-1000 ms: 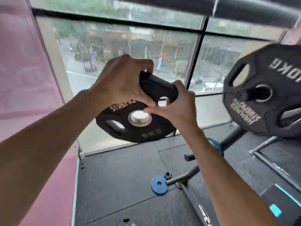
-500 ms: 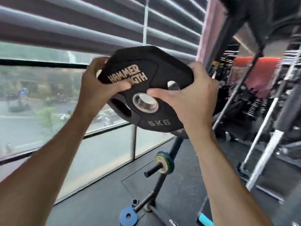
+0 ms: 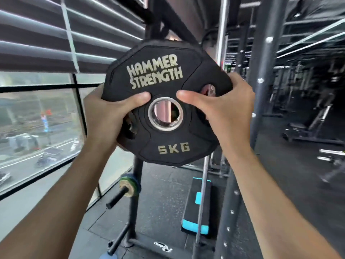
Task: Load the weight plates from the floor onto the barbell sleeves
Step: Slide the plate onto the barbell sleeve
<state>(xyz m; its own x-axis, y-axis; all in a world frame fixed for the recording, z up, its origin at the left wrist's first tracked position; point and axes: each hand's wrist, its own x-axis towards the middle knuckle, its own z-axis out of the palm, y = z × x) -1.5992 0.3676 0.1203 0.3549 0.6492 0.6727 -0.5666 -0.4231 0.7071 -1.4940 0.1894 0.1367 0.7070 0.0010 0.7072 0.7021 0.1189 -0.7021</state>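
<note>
At chest height in the head view, we see the 5 kg plate (image 3: 166, 101) upright, face toward us, clamped at its sides by the left hand (image 3: 106, 116) and right hand (image 3: 222, 109), thumbs flanking the bore (image 3: 165, 114). The bore's axis points straight ahead; no barbell sleeve is identifiable yet.

black weight plate (image 3: 168, 101), pale gold lettering

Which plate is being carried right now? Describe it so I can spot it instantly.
Centre frame, before the window blinds, the left hand and right hand grip a black plate. It reads HAMMER STRENGTH and 5KG, unlike the small coloured plates on the storage peg below.
</note>
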